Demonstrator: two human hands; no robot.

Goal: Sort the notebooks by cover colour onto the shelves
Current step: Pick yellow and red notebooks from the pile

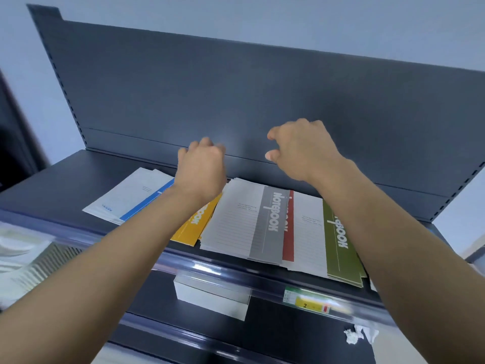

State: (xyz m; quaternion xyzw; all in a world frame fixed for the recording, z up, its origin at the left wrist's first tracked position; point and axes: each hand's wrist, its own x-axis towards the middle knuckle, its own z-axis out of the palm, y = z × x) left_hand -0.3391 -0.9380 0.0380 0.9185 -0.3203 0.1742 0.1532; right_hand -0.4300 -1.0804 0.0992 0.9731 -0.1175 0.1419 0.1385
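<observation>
Both empty | left hand (200, 166) fisted | right hand (301, 151) loosely curled | notebooks (236, 222) beneath

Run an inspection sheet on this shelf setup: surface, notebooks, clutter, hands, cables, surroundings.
Surface: dark top shelf, with notebooks lying flat across it.
Job's things: blue notebook leftmost, then yellow notebook, grey notebook, red notebook, green notebook, in a row, several overlapping.
Clutter: white box and crumpled paper on the lower shelf; price label on the shelf rail.
Grippers: left hand above the yellow notebook, fingers curled, nothing seen in it; right hand raised before the back panel, loosely curled, empty.
Cables: nothing seen.
Surroundings: dark back panel, pale wall.
</observation>
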